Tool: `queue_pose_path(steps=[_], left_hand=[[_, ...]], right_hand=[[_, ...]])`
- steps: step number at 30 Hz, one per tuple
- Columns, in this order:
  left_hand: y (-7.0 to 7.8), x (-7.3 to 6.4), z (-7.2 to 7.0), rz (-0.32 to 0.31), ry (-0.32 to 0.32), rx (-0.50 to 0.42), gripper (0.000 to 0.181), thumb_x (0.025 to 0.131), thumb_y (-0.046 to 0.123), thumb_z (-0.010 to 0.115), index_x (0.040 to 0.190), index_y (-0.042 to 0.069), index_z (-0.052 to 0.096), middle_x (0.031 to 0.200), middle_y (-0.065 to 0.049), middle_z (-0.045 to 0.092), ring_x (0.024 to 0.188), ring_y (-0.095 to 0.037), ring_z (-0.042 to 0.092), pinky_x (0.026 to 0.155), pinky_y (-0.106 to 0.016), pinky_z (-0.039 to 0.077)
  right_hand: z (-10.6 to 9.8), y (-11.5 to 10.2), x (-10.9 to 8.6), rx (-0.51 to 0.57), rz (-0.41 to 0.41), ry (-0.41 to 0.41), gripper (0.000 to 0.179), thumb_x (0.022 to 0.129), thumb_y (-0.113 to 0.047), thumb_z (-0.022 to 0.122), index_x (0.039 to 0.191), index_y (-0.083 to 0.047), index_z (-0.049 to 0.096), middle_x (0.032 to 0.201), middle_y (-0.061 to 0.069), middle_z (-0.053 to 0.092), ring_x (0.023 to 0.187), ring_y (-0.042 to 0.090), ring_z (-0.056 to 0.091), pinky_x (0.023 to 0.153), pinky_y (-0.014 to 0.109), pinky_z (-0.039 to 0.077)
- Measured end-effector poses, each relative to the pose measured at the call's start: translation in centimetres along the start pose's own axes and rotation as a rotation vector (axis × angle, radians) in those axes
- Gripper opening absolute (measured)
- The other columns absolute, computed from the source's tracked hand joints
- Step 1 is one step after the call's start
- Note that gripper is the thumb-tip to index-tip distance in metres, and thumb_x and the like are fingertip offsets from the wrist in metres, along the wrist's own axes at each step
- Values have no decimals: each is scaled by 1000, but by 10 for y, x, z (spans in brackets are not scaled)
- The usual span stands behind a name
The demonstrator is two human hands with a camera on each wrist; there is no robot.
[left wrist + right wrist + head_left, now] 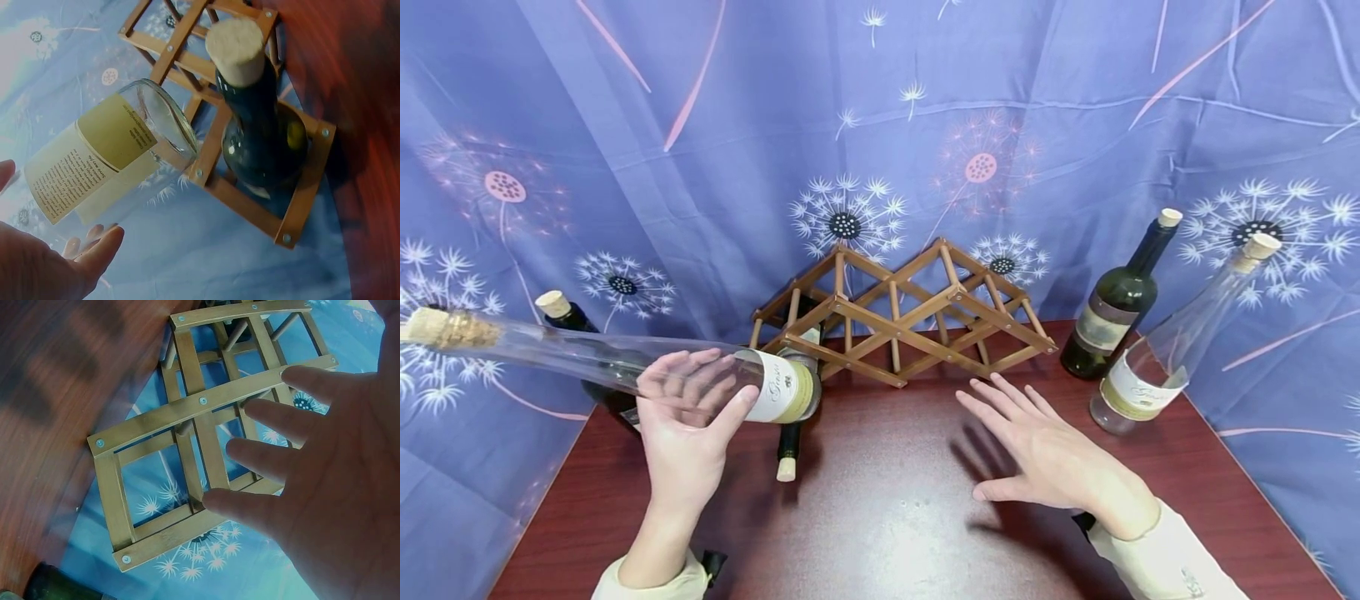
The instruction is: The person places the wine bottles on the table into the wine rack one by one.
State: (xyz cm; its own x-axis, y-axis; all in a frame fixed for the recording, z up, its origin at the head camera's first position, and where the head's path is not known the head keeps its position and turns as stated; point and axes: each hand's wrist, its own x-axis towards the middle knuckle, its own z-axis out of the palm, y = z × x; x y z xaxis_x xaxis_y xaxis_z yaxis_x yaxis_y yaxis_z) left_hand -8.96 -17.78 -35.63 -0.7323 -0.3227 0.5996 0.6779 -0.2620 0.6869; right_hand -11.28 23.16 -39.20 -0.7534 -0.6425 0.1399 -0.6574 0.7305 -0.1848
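My left hand point(681, 450) holds a clear glass wine bottle point(782, 387) in the air, its fingers behind the glass and its thumb in front. The bottle lies nearly level, corked neck to the left, base near the left end of a wooden lattice wine rack point(896, 332). In that end of the rack lies a dark green wine bottle point(265, 140), its cork toward me, partly hidden by the clear bottle in the head view. My right hand point(1048, 450) hovers over the table in front of the rack, fingers spread, holding nothing.
At the right stand a corked dark green bottle point(1101, 321) and a corked clear bottle point(1146, 379). Another dark bottle point(572, 317) stands at the left, partly behind the held one. A patterned blue cloth point(737, 125) hangs behind the reddish-brown table point(865, 500).
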Motion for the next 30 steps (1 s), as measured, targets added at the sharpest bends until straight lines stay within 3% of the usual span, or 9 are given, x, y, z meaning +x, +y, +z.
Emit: queue_pose_path(steps=[15, 30], left_hand=[[-10, -13, 18, -126, -64, -82, 71, 80, -33, 67, 138, 1, 45, 133, -21, 65, 123, -33, 68, 102, -42, 57], [-16, -33, 41, -228, -56, -144, 72, 76, -34, 68, 134, 4, 47, 133, -21, 63, 124, -35, 67, 105, -46, 55]], right_hand=[[-2, -5, 2, 20, -12, 43, 116, 81, -68, 82, 171, -23, 24, 174, 6, 25, 158, 32, 28, 123, 65, 24], [-3, -15, 4, 25, -100, 162, 111, 86, -69, 77, 170, -19, 26, 171, 6, 34, 155, 29, 36, 122, 55, 33]])
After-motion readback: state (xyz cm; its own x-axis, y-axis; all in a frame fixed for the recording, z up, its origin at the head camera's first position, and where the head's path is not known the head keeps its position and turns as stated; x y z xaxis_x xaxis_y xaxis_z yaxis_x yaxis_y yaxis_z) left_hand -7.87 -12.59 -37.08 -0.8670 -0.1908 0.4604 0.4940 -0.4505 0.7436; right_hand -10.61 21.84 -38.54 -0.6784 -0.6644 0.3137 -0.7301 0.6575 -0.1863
